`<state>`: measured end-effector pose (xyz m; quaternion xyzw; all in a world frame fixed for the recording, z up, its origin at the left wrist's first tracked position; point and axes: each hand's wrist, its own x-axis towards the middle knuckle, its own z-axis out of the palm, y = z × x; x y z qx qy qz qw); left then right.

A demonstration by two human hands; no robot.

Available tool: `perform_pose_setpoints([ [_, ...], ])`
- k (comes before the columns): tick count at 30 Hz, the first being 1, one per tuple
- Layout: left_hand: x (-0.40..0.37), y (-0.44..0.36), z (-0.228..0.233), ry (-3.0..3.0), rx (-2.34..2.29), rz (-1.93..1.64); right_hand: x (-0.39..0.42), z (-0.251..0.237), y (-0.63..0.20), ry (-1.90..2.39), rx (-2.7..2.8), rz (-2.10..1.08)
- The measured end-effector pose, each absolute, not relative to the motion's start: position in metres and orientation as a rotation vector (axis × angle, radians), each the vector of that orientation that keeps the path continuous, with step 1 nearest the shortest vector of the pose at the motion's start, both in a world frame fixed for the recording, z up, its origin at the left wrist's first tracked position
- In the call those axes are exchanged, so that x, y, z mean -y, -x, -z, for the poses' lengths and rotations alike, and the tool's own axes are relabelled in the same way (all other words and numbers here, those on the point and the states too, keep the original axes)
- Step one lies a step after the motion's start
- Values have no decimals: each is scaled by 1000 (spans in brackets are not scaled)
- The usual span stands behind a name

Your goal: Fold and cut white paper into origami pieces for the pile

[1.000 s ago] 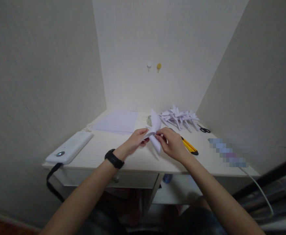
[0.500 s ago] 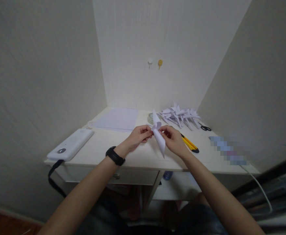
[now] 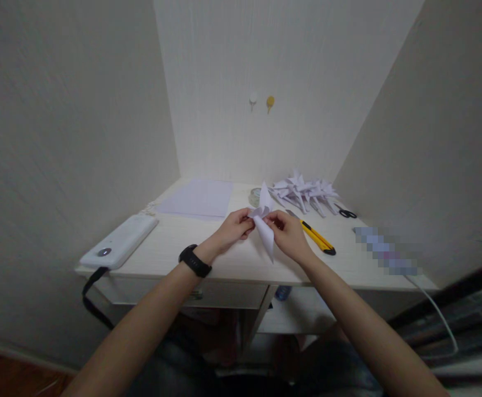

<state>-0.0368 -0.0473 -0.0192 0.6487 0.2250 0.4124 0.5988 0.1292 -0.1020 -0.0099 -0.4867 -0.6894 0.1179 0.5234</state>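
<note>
Between my two hands, above the middle of the desk, is a white paper pinwheel with curled, pointed blades. My left hand, a black watch on its wrist, pinches the pinwheel's left side near the centre. From the right, my right hand grips it with bent fingers close to the centre. The fingertips are partly hidden by the paper. Just beyond my right hand lies a yellow utility knife. A roll of clear tape rests behind the pinwheel.
Several white paper pinwheels are heaped at the back right, beside black scissors. White paper sheets lie at the back left. A white device with a strap sits at the left edge. A blurred-out object with a cable lies right.
The pinwheel has turned slightly and shifted a little left in my hands, with its blades now spread differently. My right hand has moved slightly left, uncovering more of the utility knife.
</note>
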Motion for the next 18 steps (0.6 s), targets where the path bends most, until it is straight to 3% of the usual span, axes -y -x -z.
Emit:
perform_pose_setpoints([
  [4,45,37,21,-1558,-551,-971,97,10,-133,1112,1463,-701],
  [7,44,38,22,-1639,-555,-1003,97,8,-135,1139,1387,-838],
  [15,45,37,18,-1800,-580,-1148,103,7,-130,1334,1533,-291],
  [18,44,36,18,-1810,-598,-1211,103,10,-126,1328,1512,-257],
])
